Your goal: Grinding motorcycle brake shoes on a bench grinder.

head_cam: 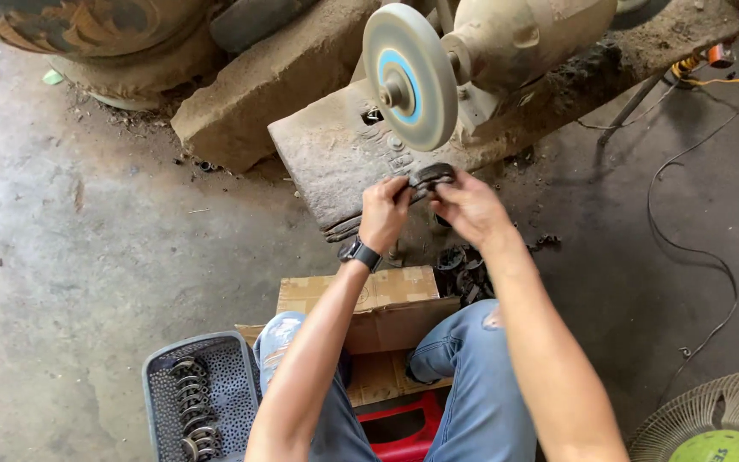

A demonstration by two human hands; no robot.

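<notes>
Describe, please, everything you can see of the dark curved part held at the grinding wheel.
The dark curved part is a short arc-shaped piece that looks like dull, grimy metal. It lies roughly level, just below the round grey grinding wheel; whether they touch cannot be told. The left hand grips its left end and the right hand its right end, covering both ends.

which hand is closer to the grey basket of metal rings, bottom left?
Left. The left hand grips the dark curved part on the side toward the grey basket; the right hand holds the part's far side.
</notes>
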